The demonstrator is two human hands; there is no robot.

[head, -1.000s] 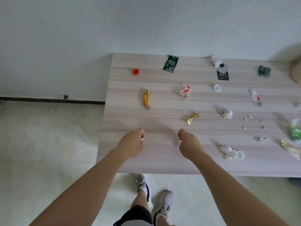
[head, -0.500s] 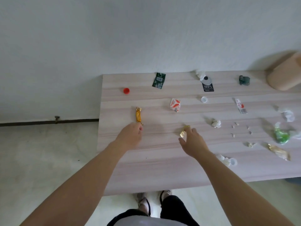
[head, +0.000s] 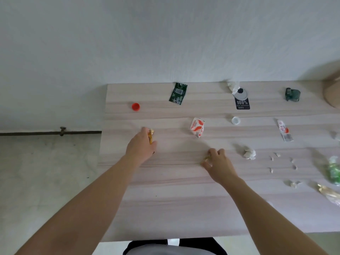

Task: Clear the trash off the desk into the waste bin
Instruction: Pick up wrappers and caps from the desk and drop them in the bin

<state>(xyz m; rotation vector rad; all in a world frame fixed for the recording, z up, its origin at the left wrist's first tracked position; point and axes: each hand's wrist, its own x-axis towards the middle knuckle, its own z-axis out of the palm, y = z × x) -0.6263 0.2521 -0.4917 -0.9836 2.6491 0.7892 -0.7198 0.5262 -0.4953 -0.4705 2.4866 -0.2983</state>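
Trash lies scattered on a pale wooden desk (head: pixel 165 208). My left hand (head: pixel 140 147) grips an orange-gold candy wrapper (head: pixel 150 136) at the desk's left side. My right hand (head: pixel 218 163) pinches a small gold foil wrapper (head: pixel 207 159) near the middle. A red bottle cap (head: pixel 135 106), a green packet (head: pixel 178 93) and a white-and-red wrapper (head: pixel 197 127) lie beyond my hands. A tan bin (head: pixel 332 92) shows partly at the far right edge.
To the right lie a black label with a silver disc (head: pixel 242 102), a white cap (head: pixel 235 120), a crumpled tissue (head: pixel 249 153), a white-red sachet (head: pixel 284 130), a dark green wrapper (head: pixel 292 94), green plastic (head: pixel 334 171) and several paper scraps. A white wall stands behind.
Both hands reached forward from the near edge. The left hand closed around the orange-gold wrapper, and the right hand closed on the gold foil wrapper. The view shifted.
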